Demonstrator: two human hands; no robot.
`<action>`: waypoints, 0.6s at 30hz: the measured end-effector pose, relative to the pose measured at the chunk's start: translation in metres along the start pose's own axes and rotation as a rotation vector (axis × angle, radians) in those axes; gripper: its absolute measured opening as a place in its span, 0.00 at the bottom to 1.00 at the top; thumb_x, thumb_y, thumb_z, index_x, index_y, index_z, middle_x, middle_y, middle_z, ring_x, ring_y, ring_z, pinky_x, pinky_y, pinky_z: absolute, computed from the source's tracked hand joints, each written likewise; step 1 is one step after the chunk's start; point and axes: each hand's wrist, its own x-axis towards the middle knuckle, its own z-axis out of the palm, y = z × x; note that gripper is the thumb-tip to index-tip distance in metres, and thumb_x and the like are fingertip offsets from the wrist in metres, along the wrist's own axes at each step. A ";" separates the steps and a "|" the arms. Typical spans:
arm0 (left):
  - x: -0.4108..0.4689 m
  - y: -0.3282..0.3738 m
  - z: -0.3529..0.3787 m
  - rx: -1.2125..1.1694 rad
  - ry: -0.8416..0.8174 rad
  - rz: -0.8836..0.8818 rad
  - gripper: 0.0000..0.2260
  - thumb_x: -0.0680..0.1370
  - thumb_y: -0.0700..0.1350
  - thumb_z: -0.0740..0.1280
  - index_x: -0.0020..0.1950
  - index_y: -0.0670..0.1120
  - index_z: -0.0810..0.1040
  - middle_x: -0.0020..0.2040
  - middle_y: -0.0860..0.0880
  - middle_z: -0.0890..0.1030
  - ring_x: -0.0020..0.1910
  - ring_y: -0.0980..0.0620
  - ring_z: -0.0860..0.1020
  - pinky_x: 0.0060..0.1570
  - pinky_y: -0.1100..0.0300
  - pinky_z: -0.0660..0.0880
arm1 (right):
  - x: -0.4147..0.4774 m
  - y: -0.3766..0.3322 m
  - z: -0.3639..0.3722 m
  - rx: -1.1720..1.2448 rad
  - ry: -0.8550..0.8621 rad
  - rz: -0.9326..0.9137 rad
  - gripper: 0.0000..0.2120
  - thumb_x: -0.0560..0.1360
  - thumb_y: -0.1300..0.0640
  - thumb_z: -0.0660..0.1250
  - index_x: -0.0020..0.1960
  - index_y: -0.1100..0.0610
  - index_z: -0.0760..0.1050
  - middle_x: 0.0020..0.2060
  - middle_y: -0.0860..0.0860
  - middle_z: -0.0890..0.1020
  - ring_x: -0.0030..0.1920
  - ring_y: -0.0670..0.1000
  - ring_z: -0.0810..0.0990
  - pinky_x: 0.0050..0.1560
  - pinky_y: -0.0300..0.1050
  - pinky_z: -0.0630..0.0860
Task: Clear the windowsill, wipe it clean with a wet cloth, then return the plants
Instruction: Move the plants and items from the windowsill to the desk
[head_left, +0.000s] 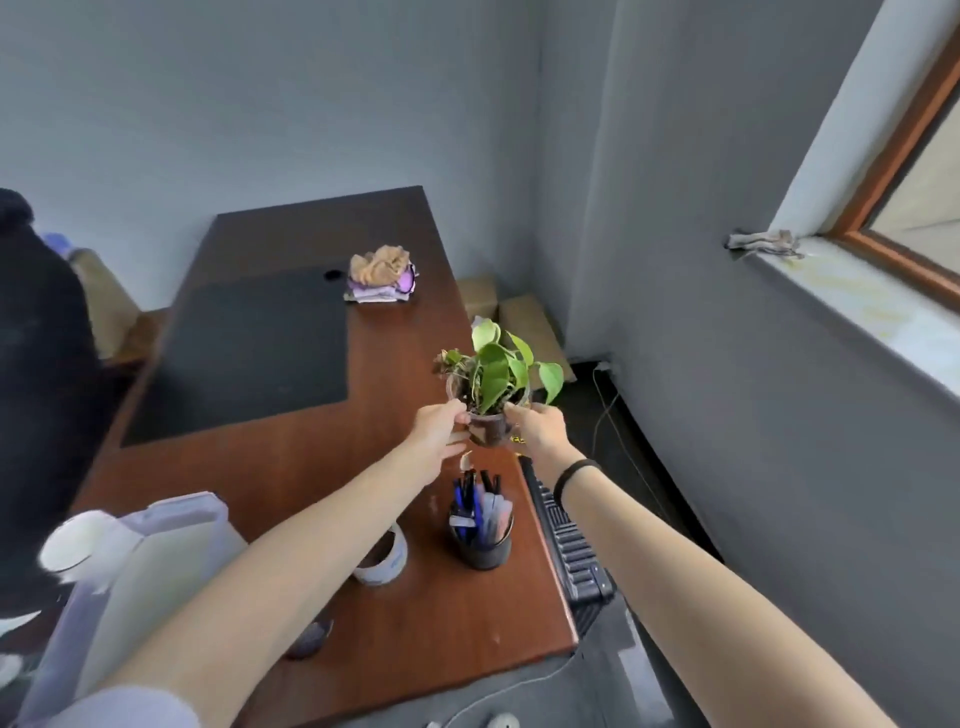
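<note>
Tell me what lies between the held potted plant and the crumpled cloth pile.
Head view: only bare brown desk between potted plant and cloth pile.

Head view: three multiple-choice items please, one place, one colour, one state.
1. The grey rag lies: A) on the windowsill B) on the dark mat C) in the pen cup.
2. The band on the right wrist is: A) red B) black C) white.
3. The potted plant is: A) tipped on the floor B) standing on the sill C) held by both hands.
Key: 1 A, it sits at the sill's far end; 2 B, the band is black; 3 C, left hand and right hand grip its pot above the desk.
</note>
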 end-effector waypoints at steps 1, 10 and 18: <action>0.006 -0.002 -0.019 -0.012 0.040 -0.005 0.11 0.78 0.39 0.61 0.34 0.43 0.70 0.46 0.44 0.78 0.48 0.43 0.78 0.57 0.50 0.74 | 0.003 0.003 0.021 -0.017 -0.031 0.024 0.06 0.75 0.59 0.69 0.41 0.58 0.74 0.40 0.56 0.80 0.40 0.55 0.80 0.49 0.50 0.79; 0.034 -0.032 -0.150 -0.136 0.351 -0.086 0.09 0.76 0.38 0.59 0.36 0.41 0.71 0.46 0.43 0.78 0.50 0.43 0.79 0.51 0.53 0.75 | -0.019 0.031 0.155 -0.275 -0.301 0.182 0.00 0.75 0.63 0.64 0.46 0.60 0.73 0.39 0.55 0.78 0.37 0.52 0.77 0.48 0.49 0.78; 0.059 -0.060 -0.202 -0.205 0.496 -0.185 0.10 0.80 0.40 0.60 0.55 0.35 0.74 0.41 0.43 0.74 0.47 0.43 0.76 0.49 0.55 0.75 | -0.029 0.063 0.187 -0.557 -0.533 0.129 0.16 0.77 0.65 0.59 0.65 0.62 0.72 0.39 0.53 0.75 0.35 0.50 0.73 0.31 0.38 0.72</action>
